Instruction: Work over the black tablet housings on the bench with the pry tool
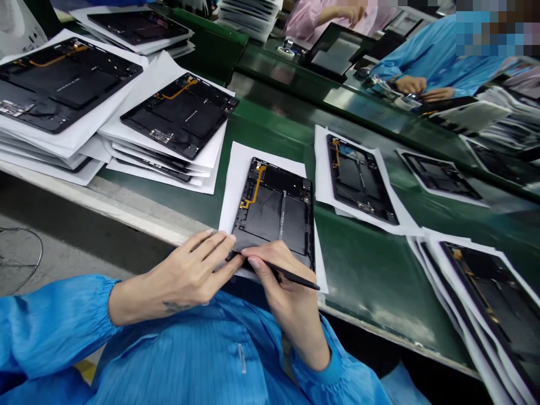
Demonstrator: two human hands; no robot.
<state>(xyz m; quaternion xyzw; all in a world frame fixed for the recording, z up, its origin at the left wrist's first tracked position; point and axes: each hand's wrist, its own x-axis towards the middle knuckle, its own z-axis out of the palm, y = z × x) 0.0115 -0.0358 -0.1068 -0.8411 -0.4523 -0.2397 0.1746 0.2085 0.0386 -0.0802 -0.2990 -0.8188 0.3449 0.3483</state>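
Note:
In front of me an open tablet housing (270, 211) with black inner parts and an orange flex cable (254, 191) lies on a white paper sheet (230, 180). My left hand (185, 270) rests at its near left corner, fingers stretched out and touching the edge. A slim black tool (295, 277), shaped like tweezers, is gripped in my right hand (287, 275). Its working end points toward that same corner, beside my left fingertips. The fingers hide the tip and whatever it touches.
Stacked tablet housings with paper between them stand at left (181, 115) and far left (67, 84). More housings lie at right (360, 177), with another stack (498, 298) near the front edge. Across the green bench (358, 264), a co-worker's hands (422, 87) work on something small.

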